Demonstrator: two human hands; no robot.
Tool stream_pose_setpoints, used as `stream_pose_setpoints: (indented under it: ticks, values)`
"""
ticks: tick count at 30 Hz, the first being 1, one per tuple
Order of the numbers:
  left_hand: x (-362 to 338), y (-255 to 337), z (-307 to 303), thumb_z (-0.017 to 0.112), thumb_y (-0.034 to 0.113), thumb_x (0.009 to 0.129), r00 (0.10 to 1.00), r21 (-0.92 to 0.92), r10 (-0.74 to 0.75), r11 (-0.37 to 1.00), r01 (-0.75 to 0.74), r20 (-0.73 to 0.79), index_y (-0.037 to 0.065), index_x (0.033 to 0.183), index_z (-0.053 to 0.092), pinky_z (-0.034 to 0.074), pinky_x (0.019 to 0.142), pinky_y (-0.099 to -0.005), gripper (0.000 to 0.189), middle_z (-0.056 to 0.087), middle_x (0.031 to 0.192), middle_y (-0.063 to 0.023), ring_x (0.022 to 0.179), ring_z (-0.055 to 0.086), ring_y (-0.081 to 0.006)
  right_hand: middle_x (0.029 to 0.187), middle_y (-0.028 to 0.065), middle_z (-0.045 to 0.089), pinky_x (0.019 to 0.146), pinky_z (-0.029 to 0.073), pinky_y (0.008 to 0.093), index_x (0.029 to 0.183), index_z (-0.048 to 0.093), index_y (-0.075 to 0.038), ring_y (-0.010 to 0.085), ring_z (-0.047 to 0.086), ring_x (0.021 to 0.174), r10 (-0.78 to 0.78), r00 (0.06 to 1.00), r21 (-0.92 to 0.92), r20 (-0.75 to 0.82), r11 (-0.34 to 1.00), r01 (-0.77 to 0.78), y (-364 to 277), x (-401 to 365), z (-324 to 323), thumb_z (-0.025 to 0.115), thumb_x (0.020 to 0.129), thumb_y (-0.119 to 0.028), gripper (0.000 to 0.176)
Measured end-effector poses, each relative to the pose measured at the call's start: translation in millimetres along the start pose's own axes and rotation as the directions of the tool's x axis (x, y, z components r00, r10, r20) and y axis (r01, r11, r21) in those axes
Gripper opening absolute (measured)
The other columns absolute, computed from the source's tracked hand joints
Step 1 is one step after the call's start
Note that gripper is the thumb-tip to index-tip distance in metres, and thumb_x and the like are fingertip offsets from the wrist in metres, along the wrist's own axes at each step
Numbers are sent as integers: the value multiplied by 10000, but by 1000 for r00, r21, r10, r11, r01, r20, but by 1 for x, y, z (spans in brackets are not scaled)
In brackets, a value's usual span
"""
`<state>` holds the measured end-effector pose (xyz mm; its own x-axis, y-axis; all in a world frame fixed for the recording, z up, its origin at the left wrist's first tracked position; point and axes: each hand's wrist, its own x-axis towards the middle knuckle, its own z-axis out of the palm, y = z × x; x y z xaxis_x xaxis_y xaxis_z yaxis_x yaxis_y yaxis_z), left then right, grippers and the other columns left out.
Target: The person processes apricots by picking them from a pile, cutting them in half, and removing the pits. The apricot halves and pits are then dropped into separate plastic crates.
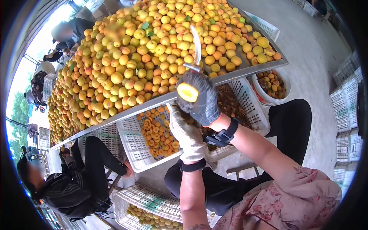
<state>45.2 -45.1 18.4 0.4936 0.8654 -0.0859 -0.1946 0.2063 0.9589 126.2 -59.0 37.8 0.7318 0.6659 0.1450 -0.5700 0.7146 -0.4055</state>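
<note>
A curved knife [196, 46] points upward from my right hand [201, 96], which wears a dark grey glove and is closed round its handle. A cut apricot half [187, 92], its yellow flesh facing up, is held against the same hand's fingers. My left hand [186, 130], in a whitish glove, is just below and left, near the table edge; its fingertips are partly hidden behind my right hand, and what they may hold cannot be seen. Whole apricots [126, 69] are heaped on the metal-edged table [130, 111] in front of both hands.
Below the table edge, a white crate [134, 153] holds apricot halves; another crate [245, 96] holds dark scraps. A white bucket [285, 92] of fruit stands right. A co-worker [61, 188] sits at the left, and another crate [153, 203] of apricots lies below. Stacked crates [347, 119] line the far right.
</note>
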Motion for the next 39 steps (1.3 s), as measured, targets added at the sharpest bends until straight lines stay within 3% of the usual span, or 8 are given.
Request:
stream_pose_setpoints:
  ticks: [4, 20, 21, 24, 27, 29, 31, 39]
  values:
    - [0, 10, 13, 441, 346, 958, 970, -399, -235, 897, 192, -62, 182, 719, 413, 228, 376, -212, 292, 356, 551, 65, 396, 300, -58, 463, 39, 392, 389, 329, 279, 657, 471, -116, 154, 379, 375, 296, 954, 192, -56, 940, -280, -13, 14, -1, 413, 923, -455, 434]
    - [0, -1, 19, 455, 294, 952, 991, -369, -126, 920, 131, 37, 172, 739, 480, 236, 378, -201, 246, 349, 537, 85, 413, 320, -33, 599, 33, 513, 427, 404, 269, 784, 543, -120, 160, 485, 467, 318, 948, 280, 26, 908, -312, -22, 6, -15, 555, 880, -326, 227]
    - [1, 7, 30, 466, 296, 949, 971, -371, -219, 913, 170, -92, 158, 723, 502, 254, 382, -213, 267, 392, 559, 73, 427, 345, -42, 710, 45, 528, 551, 431, 280, 846, 548, -100, 186, 517, 601, 112, 992, -155, -52, 981, -119, -20, 2, -20, 619, 799, -230, 155]
    - [8, -13, 15, 475, 298, 950, 986, -193, -18, 981, -15, -164, 129, 705, 512, 323, 445, -221, 300, 448, 607, 41, 494, 406, -60, 930, 68, 558, 798, 487, 302, 972, 559, -59, 238, 580, 868, -293, 946, -783, 138, 553, 286, -5, 10, -13, 747, 638, -37, 383]
    - [8, -21, 11, 484, 265, 950, 979, -210, 127, 965, -159, -158, 95, 727, 522, 342, 515, -212, 283, 447, 609, 25, 558, 410, -66, 439, -15, 332, 366, 270, 277, 534, 375, -167, 134, 315, 338, 363, 930, 184, -67, 920, -346, -26, 17, 3, 454, 894, -449, 464]
    - [30, -51, -3, 483, 213, 943, 560, 519, 828, 476, -710, 7, 74, 730, 502, 310, 509, -201, 255, 436, 611, 12, 555, 370, -60, 436, -11, 339, 362, 285, 281, 506, 381, -170, 144, 324, 328, 437, 888, 239, -139, 886, -398, -26, 19, 6, 456, 894, -448, 483]
    - [-1, 0, 12, 468, 225, 945, 977, -79, 153, 983, -166, -147, 74, 719, 488, 299, 487, -202, 272, 430, 601, 8, 526, 356, -71, 444, -9, 351, 357, 290, 279, 533, 401, -167, 139, 344, 334, 432, 895, 262, -114, 882, -393, -22, 20, 9, 450, 896, -460, 469]
    - [5, 9, 14, 452, 277, 957, 973, 24, 225, 974, -224, -43, 58, 854, 537, 383, 537, -237, 256, 501, 745, -9, 652, 469, -93, 485, -2, 440, 351, 317, 282, 664, 481, -154, 147, 398, 364, 376, 924, 74, -71, 926, -371, -19, 27, -9, 503, 883, -512, 420]
